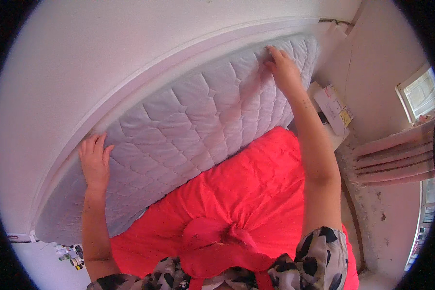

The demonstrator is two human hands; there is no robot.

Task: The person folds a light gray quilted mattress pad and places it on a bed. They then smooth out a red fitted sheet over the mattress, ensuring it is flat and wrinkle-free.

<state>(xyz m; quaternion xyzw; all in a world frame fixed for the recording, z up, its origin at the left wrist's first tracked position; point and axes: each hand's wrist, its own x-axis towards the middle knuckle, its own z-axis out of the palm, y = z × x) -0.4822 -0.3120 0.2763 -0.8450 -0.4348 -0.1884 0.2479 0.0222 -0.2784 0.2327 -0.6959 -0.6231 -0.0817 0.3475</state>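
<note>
A pale quilted mattress (pixel 203 112) leans on its long side along the wall, its stitched face towards me. At the left part of its upper edge, my left hand (pixel 95 157) has the fingers over the rim and the thumb against the quilting. Farther right, my right hand (pixel 283 69) holds the same edge near the far corner, with fingers bent and thumb low on the face. Below the mattress and in front of my body spreads bright red cloth (pixel 253 174), wrinkled and bunched into a twist near my chest. What lies under it is hidden.
A white wall with a raised ledge (pixel 159 69) runs behind the mattress. At right are a white box (pixel 331 108) bearing writing, a pinkish curtain (pixel 395 156) and a small window (pixel 422 94). Several small items (pixel 70 255) lie at lower left.
</note>
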